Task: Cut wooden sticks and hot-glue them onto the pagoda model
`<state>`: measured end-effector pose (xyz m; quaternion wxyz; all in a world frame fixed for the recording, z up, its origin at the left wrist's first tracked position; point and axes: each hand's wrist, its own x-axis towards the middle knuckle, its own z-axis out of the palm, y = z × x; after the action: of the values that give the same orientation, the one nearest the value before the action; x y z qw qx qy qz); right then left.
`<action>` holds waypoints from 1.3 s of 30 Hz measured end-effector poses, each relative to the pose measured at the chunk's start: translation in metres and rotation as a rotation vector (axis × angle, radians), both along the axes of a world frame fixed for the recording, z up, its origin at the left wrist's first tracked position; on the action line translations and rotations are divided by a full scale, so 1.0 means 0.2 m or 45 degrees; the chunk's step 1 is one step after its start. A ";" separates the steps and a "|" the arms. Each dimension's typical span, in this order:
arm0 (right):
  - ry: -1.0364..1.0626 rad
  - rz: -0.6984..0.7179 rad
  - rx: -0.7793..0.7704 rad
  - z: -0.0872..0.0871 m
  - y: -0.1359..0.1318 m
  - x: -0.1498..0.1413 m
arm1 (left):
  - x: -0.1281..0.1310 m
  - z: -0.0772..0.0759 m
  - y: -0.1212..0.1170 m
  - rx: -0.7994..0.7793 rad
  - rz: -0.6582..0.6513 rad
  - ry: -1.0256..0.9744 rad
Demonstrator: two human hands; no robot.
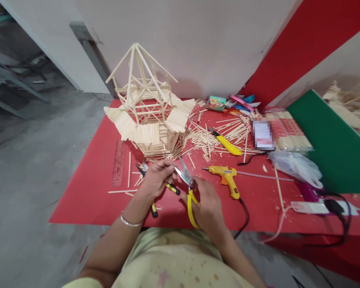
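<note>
Yellow-handled scissors [191,199], blades parted, sit gripped in our right hand [209,204]; our left hand [156,179] curls beside the tips, around what, if anything, we cannot tell. Closing carelessly could nick it; overreaching could knock the stick model [148,134] beyond our grip.

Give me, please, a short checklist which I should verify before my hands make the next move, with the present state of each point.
1. Scissors held in the right hand: ok, yellow handles in its grip, blades apart.
2. Left hand well clear of the blades: not ok, its fingers are right by a blade tip.
3. Small piece between the left fingers: cannot tell, too unclear.
4. Glue gun away from both hands: ok, it lies to the right of the right hand.
5. Glue gun cool: cannot tell.
6. Stick structure standing on the table: ok, beyond the hands.
</note>
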<state>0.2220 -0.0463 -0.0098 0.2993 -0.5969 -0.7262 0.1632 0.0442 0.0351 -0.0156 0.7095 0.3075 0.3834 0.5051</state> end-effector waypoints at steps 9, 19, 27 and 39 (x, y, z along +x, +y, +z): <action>-0.084 -0.035 -0.090 0.03 0.07 -0.10 | 0.00 -0.01 -0.02 0.016 0.022 -0.027; -0.143 -0.036 -0.167 0.04 0.07 -0.08 | -0.01 0.00 -0.02 0.114 -0.031 0.141; -0.315 -0.106 -0.048 0.02 0.06 -0.06 | -0.01 0.02 -0.02 0.186 0.000 0.338; -0.366 -0.032 -0.065 0.04 0.07 -0.05 | -0.05 0.00 -0.02 0.462 0.086 0.739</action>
<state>0.2120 -0.0332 -0.0025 0.1789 -0.6305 -0.7498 0.0908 0.0339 0.0316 -0.0160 0.4876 0.5466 0.4831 0.4797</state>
